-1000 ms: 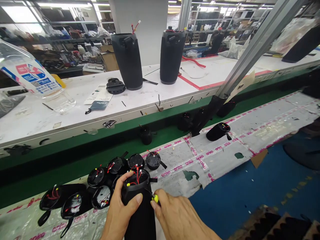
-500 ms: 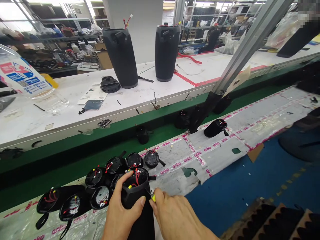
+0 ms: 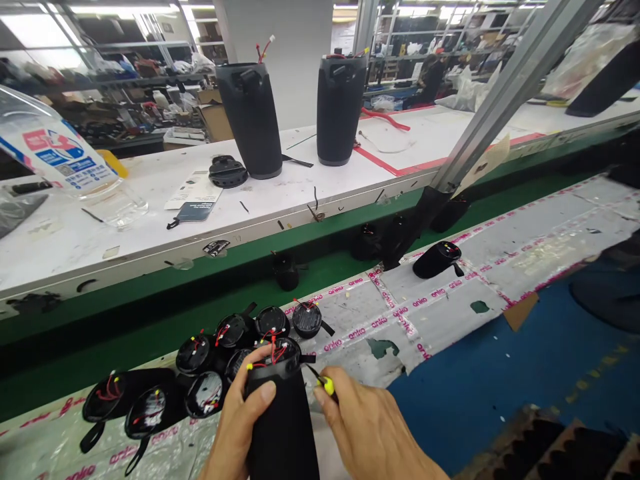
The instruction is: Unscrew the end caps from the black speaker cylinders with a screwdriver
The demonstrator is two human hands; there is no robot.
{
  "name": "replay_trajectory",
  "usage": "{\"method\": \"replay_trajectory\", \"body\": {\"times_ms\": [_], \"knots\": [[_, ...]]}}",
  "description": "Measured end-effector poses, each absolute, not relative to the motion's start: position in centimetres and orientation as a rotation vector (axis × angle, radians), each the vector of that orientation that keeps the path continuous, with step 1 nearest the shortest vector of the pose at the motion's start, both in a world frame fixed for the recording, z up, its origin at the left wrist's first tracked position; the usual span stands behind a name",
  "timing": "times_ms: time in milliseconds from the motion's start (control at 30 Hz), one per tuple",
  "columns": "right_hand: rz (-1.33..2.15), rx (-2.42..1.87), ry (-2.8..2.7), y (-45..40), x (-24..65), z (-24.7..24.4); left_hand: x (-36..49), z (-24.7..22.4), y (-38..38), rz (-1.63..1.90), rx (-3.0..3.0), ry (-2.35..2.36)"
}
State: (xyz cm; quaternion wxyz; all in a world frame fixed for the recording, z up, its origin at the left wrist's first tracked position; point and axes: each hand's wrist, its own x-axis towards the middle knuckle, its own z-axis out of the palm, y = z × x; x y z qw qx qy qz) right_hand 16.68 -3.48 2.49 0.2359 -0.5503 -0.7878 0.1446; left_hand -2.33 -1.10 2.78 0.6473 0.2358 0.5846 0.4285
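Note:
In the head view, my left hand (image 3: 243, 417) is wrapped around a black cylindrical speaker body (image 3: 283, 427), its thumb on the near side below the rim. Red wires with small yellow and white connectors stick out of the speaker's open top. My right hand (image 3: 367, 417) is closed around a yellow-handled tool (image 3: 328, 385). Its thin dark tip points up and left beside the speaker's rim, close to a black strap (image 3: 307, 359). What kind of tool it is I cannot make out. Several similar black speaker bodies (image 3: 204, 393) with wired open ends are grouped just left of my left hand.
Two tall black speaker bodies (image 3: 253, 123) stand on the white shelf (image 3: 280, 203), near a black round part (image 3: 227, 171), a label card (image 3: 195, 205) and a clear plastic bottle (image 3: 75, 157). A metal post (image 3: 510, 93) slants across at right. Another speaker (image 3: 437, 260) lies farther along the lower surface.
The speaker in my left hand has tilted, showing more of its side. My right hand has moved slightly right with the tool, whose tip is now away from the speaker's side.

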Motion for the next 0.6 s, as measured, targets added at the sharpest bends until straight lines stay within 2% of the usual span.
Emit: {"method": "replay_trajectory", "body": {"times_ms": [167, 600], "knots": [[0.48, -1.537, -2.309, -3.8, 16.6, 2.0, -2.5, 2.6, -1.0, 0.918, 0.624, 1.302], [0.433, -1.551, -2.434, -3.2, 16.1, 3.1, -2.5, 3.0, -1.0, 0.915, 0.74, 1.366]]}}
